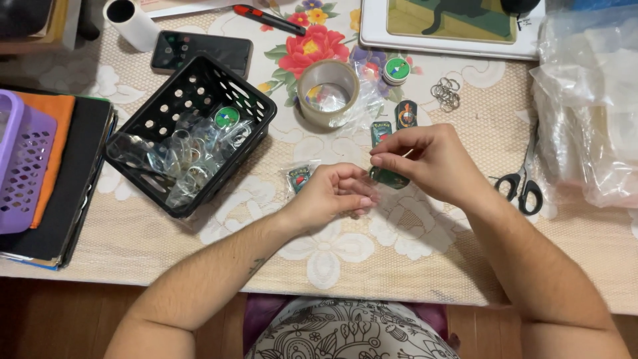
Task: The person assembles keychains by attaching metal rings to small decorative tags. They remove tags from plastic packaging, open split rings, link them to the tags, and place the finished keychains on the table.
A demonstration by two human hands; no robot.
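My right hand (425,159) is pinched shut on a small dark green charm (391,177), thumb and forefinger clamped on its upper edge so that the lower part hangs out beneath my fingers, just above the tablecloth (332,256). My left hand (335,194) sits just beside it, fingers curled in toward the palm, the fingertips near the charm; whether they grip anything I cannot tell, since the curl hides what lies inside.

Just left of my left hand lies a small clear packet (300,177) with a coloured piece in it. Beyond my right hand, two more charms (381,131) lie flat on the cloth, one green and one darker with an orange figure, side by side. Further up stands a roll of clear tape (327,93) on its side face, with crumpled clear wrap against it, and a round green badge (396,70) near that. A small heap of metal rings (446,93) lies to the right of these.

A black plastic basket (193,129), tilted, holds a pile of clear wrappers and another green badge. Scissors (524,179) with black handles lie at my right, next to a heap of clear bags (591,100). A purple basket (23,166) rests on dark folders at the far left.
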